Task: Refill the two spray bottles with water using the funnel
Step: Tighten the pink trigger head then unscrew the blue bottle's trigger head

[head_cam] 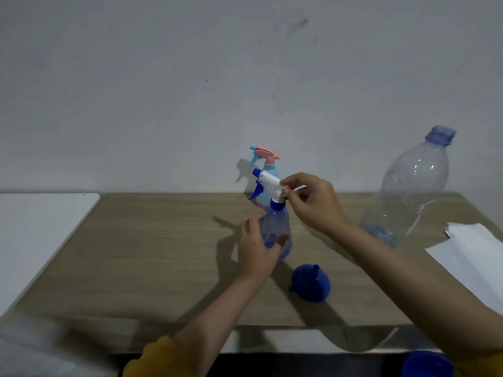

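Note:
A clear blue spray bottle [280,227] stands upright in the middle of the wooden table [152,254]. My left hand [258,248] grips its body. My right hand [313,202] pinches the back of its white and blue spray head [268,185], which sits on the bottle's neck. Behind it, near the wall, stands a second spray bottle [268,164], light blue with a pink head. A dark blue funnel [310,282] lies on the table in front of the bottles, wide end down. A large clear water bottle [411,186] with a blue neck stands at the right.
White sheets of paper [473,259] lie at the table's right edge. A white surface [35,229] adjoins the table on the left. A round blue object [427,364] shows at the bottom right, below the table's front edge. The wall is close behind.

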